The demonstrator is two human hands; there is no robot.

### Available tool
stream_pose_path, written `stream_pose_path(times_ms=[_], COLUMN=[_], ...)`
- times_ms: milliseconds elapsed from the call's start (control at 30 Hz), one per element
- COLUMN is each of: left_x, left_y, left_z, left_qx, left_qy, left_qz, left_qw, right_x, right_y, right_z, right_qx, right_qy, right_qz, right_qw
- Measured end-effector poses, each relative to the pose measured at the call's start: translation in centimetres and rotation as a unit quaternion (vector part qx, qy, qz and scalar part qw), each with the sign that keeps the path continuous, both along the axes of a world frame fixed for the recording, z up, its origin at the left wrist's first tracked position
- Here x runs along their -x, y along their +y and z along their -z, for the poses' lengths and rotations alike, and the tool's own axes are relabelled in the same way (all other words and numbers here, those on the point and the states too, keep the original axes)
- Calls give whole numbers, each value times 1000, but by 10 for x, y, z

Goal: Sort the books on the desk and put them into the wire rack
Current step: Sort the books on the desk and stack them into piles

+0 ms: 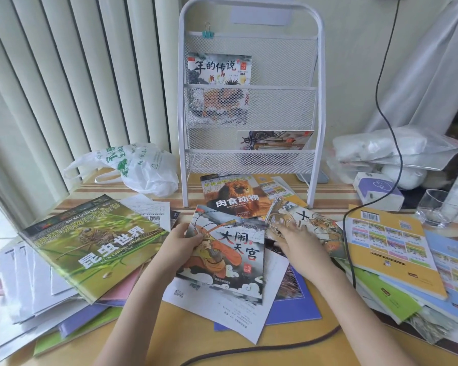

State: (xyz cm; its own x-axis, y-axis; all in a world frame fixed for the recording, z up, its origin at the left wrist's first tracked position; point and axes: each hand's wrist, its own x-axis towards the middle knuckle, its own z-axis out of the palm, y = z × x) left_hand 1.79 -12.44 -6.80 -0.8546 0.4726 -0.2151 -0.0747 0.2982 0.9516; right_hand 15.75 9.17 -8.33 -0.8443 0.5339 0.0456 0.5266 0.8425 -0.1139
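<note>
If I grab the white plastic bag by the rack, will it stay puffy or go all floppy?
Probably floppy. The plastic bag looks thin and crinkled, slumped on the desk with its handles lying loose, so it would likely sag. It seems light too, though what is inside cannot be seen. It might slide easily if pushed.

Place: my room at home — a study corner, not an office.
Window side: tall vertical blinds [64, 88] hang beside me, a pale curtain [421, 75] opposite.
Surface: children's picture books [95, 244] and workbooks [389, 249] lie in loose heaps.
Odds and ends: a plastic shopping bag [143, 167], a tissue box [376, 191], a drinking glass [431, 207] — household clutter.
Back wall: a small white wire rack [249, 101].
</note>
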Motion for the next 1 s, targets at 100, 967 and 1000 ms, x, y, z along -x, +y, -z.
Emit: stream_pose_path(times_ms=[100,967,1000], left_x=[4,13,12], left_y=[-2,-7,-7], left_z=[1,14,14], left_qx=[-9,-62,-61], left_qy=[-2,-91,-94], left_qz=[-24,27,44], left_qw=[1000,994,993], right_x=[-6,-7,-8], right_y=[-5,-5,-3], right_z=[-8,10,9], right_qx=[-8,400,379], right_qy=[128,321,338], right_qz=[15,-90,-66], right_qw=[992,854,859])
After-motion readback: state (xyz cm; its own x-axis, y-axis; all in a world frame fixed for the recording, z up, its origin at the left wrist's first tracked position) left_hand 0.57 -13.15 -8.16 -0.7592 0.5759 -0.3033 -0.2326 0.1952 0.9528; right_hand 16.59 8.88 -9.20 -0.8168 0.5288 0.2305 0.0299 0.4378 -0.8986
